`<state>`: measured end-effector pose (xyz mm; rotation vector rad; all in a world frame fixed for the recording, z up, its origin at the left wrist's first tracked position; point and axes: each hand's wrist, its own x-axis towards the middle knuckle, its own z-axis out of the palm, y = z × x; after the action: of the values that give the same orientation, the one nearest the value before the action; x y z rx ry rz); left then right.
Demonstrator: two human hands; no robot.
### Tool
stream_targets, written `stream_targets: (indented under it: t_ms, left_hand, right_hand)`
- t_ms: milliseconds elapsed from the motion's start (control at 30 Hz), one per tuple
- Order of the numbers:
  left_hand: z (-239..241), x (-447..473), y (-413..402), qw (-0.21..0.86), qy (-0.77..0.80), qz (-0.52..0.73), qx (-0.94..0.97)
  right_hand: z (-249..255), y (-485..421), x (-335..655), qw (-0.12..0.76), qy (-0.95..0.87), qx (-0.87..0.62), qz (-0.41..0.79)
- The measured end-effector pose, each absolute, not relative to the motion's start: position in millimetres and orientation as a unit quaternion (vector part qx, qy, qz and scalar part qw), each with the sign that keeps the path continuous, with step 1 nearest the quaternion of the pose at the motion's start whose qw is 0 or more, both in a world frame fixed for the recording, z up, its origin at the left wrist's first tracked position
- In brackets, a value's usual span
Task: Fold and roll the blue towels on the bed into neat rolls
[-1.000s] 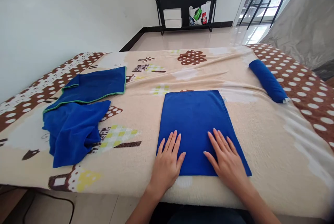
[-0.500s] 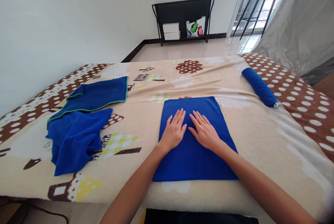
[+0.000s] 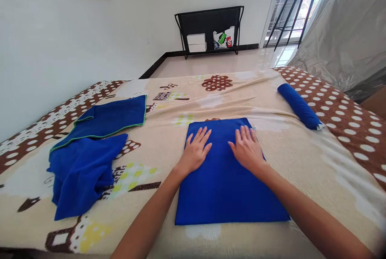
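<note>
A blue towel (image 3: 223, 186), folded into a near-square, lies flat on the patterned blanket (image 3: 163, 138) in front of me. My left hand (image 3: 195, 149) rests palm down on its left part, fingers stretched out. Over its upper right part lies my right hand (image 3: 247, 149), also flat, with the fingertips close to the towel's right edge. Neither hand grips anything. At the right sits a rolled blue towel (image 3: 299, 105) with a small white tag at its lower end.
On the left are a crumpled blue cloth (image 3: 86, 170) and a darker blue cloth with green edging (image 3: 117, 115). Beyond the bed stand a black rack (image 3: 211, 21) and a dark stool (image 3: 294, 13). A grey plastic-like cover (image 3: 343, 42) drapes something at the right.
My hands have slid apart over the folded towel, the right one moving toward its right edge. The view has tilted up slightly.
</note>
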<state>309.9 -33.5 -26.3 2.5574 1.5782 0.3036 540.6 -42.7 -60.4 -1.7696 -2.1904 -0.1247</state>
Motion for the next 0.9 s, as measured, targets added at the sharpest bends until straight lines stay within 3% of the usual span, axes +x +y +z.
stream_targets:
  t_ms: [167,400,633,900]
  left_hand:
    - [-37.5,328.2,18.6,0.050,0.516,0.094,0.850]
    - [-61.4,253.3,33.3,0.025,0.614,0.095,0.783]
    - [-64.2,256.2,42.5,0.029,0.616,0.097,0.781]
    - [-15.7,265.8,4.2,0.030,0.605,0.151,0.781]
  right_hand:
    - [-65.7,6.9,519.3,0.148,-0.834,-0.531,-0.014]
    - [-95.6,19.4,613.5,0.163,-0.773,-0.612,-0.015]
    - [-103.3,30.7,612.3,0.171,-0.767,-0.618,-0.021]
    - [-66.1,3.0,597.4,0.198,-0.754,-0.623,-0.058]
